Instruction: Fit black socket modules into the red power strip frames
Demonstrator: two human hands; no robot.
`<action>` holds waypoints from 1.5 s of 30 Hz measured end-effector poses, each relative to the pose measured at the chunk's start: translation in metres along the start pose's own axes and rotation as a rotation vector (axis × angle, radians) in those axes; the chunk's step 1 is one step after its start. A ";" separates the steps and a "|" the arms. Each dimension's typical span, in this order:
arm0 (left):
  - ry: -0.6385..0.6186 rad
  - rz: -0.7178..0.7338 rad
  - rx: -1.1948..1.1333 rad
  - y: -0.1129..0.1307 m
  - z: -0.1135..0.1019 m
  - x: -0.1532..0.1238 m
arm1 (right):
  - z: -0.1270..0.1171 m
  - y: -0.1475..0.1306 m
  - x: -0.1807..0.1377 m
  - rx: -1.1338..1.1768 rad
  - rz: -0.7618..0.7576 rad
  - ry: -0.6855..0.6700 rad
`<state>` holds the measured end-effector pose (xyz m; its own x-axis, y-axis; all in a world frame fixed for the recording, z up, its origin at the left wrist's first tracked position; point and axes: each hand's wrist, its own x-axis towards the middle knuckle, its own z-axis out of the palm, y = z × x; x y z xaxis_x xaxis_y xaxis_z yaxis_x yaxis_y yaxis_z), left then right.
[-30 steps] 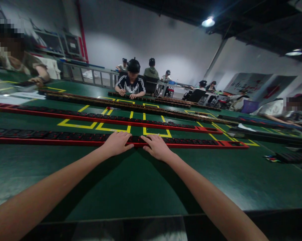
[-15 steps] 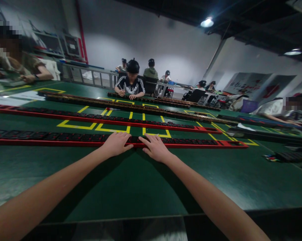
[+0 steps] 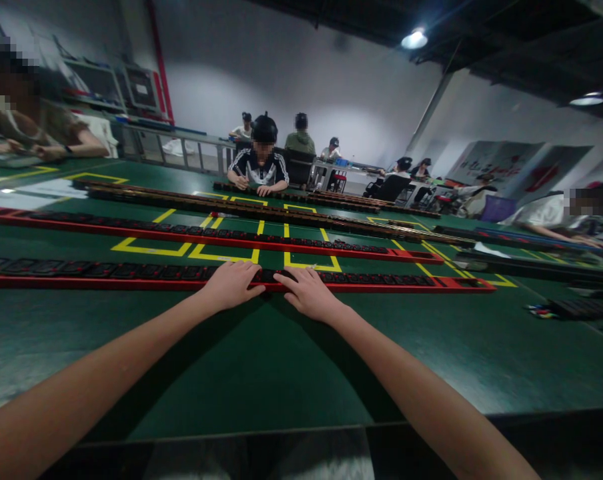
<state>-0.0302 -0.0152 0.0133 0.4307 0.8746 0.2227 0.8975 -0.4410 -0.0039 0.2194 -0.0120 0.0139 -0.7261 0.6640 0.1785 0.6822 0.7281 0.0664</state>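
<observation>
A long red bar (image 3: pixel 386 288) lies across the table in front of me, with a row of black square pieces (image 3: pixel 131 270) set along it. My left hand (image 3: pixel 231 285) rests on the bar near its middle, fingers laid over the black row and thumb held apart. Just to its right, my right hand (image 3: pixel 309 293) also lies on the bar, its index finger stretched toward the left hand. A small gap separates the two hands. Both look open, though their fingertips partly hide the pieces beneath them.
Beyond lies a second red bar (image 3: pixel 211 241), then long dark brown bars (image 3: pixel 301 215). Yellow tape outlines mark the green table (image 3: pixel 281 373). A black bundle with coloured ends (image 3: pixel 571 309) lies right. A person (image 3: pixel 261 160) sits opposite; others sit at both sides.
My hands stay almost in place on the red bar, the right index finger having shifted very slightly left. The view has moved a little.
</observation>
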 end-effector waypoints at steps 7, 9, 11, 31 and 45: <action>-0.006 0.004 0.003 -0.001 0.001 0.000 | -0.003 -0.001 -0.001 0.000 -0.006 -0.009; -0.001 0.014 0.001 -0.002 0.003 0.000 | -0.003 -0.001 -0.001 0.003 -0.004 -0.010; 0.001 0.019 -0.003 -0.002 0.004 -0.001 | -0.002 0.000 -0.001 0.006 -0.006 -0.007; 0.001 0.017 0.016 -0.005 0.006 -0.001 | -0.004 0.001 0.000 0.019 -0.004 -0.028; -0.009 0.002 -0.001 -0.004 0.006 0.000 | -0.005 0.000 -0.002 0.032 -0.004 -0.015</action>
<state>-0.0337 -0.0123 0.0073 0.4333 0.8755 0.2141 0.8966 -0.4429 -0.0034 0.2218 -0.0142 0.0189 -0.7304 0.6632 0.1635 0.6762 0.7359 0.0356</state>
